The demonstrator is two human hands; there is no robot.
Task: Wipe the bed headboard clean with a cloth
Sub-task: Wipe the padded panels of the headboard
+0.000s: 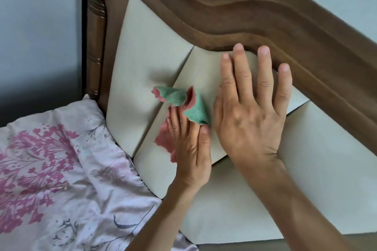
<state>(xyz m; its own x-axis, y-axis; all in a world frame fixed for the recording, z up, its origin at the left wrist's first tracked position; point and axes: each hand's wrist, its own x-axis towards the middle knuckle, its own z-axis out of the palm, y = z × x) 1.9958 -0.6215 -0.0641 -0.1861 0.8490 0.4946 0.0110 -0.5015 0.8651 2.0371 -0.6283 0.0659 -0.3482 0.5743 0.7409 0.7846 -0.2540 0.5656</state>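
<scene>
The bed headboard has cream padded panels (146,50) set in a curved brown wooden frame (234,16). A pink and green cloth (183,99) lies against the middle panel. My left hand (189,148) presses it to the padding with fingers laid on it, and the thumb pinches a green fold of it. My right hand (251,103) lies flat and spread on the panel just right of the cloth, its fingertips reaching the lower edge of the wooden frame.
A pillow in a white and pink floral cover (51,159) lies at the lower left against the headboard. A turned wooden bedpost (95,46) stands at the left. A pale blue wall (36,16) is behind.
</scene>
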